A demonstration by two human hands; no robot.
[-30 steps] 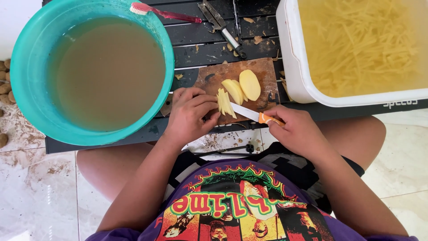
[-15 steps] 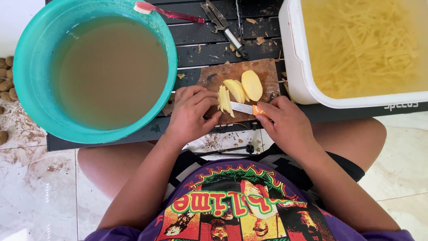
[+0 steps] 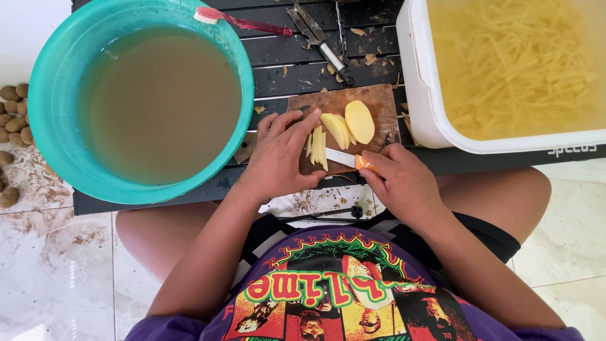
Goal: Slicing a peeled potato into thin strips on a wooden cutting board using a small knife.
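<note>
- Marble floor, stained with dirt, lay around a dark slatted table (image 3: 353, 60), and the person sat at its near edge with knees under it.
- A small wooden board (image 3: 372, 101) sat at the table's near edge, between a teal basin (image 3: 47, 95) of murky water at the left end and a white tub (image 3: 420, 95) of cut strips in water at the right end.
- The left hand (image 3: 281, 155) lay flat over the board's left part, fingers spread narrow and pressing a stack of potato slices (image 3: 317, 146); more slices (image 3: 346, 125) leaned toward the board's far edge.
- The right hand (image 3: 401, 183) was closed round the orange handle of a knife (image 3: 341, 158), blade lying just beside the left fingertips.
- Risk, as I judged it: the blade sat so close to the holding fingers that a slip on wet potato could nick them.
- The board overhung the slats near the edge; a hard push could tip or slide it toward the lap.
- The thin stack could fan apart under the cut, giving uneven strips.
- A toothbrush (image 3: 243, 22) rested on the basin's far rim and a peeler (image 3: 319, 38) lay near the table's far edge, well clear of the work.
- Unpeeled potatoes (image 3: 12, 120) lay on the floor to the left.
</note>
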